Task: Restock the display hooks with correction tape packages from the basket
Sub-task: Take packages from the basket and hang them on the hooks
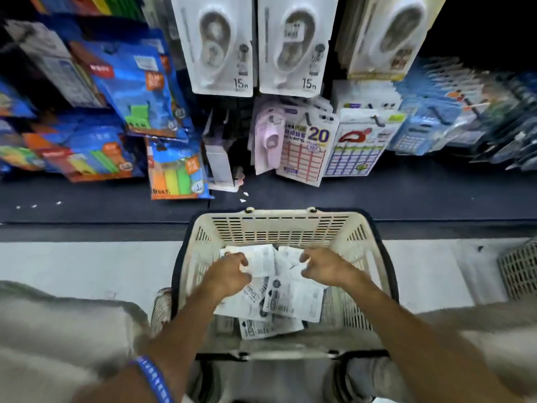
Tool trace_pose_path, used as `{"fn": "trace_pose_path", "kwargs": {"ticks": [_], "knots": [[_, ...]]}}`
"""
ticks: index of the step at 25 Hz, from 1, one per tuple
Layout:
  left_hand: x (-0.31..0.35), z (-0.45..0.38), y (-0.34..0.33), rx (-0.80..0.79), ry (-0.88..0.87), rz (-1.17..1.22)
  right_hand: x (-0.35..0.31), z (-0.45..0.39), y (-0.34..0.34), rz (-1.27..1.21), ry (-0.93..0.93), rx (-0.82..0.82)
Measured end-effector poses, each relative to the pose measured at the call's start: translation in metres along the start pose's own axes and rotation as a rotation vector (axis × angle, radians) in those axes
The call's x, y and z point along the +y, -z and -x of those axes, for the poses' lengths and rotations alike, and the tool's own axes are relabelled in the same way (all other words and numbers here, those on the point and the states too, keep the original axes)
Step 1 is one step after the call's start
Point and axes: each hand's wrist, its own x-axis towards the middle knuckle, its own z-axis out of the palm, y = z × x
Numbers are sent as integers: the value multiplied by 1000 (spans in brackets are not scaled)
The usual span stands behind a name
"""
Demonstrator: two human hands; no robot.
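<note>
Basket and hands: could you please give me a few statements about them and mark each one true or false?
1. Both hands are inside the basket. True.
2. The basket holds only one package. False: several white packages lie in it.
3. The left hand grips a white package. True.
4. The basket is bright red. False: it is cream with dark handles.
5. Packages marked 15m hang above the basket. True.
6. The right hand holds a hook. False: it reaches among the packages.
</note>
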Motion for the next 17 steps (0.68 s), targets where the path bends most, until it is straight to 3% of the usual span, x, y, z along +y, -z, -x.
{"fn": "trace_pose_path", "kwargs": {"ticks": [3, 7, 10, 12, 17], "knots": [[-46, -6, -62, -251, 127, -53, 39, -23, -52, 204, -115, -209], [-50, -25, -88, -226, 226, 220, 48, -50, -86, 233, -141, -116], [-51, -35, -105, -315, 346, 327, 45, -64, -99, 350, -120, -94], [-49, -41, -113, -294, 415, 460, 42, -72, -98, 360, -35, -89], [-46, -49, -122, -168, 569, 828, -1, -102, -78, 19, 286, 44]]}}
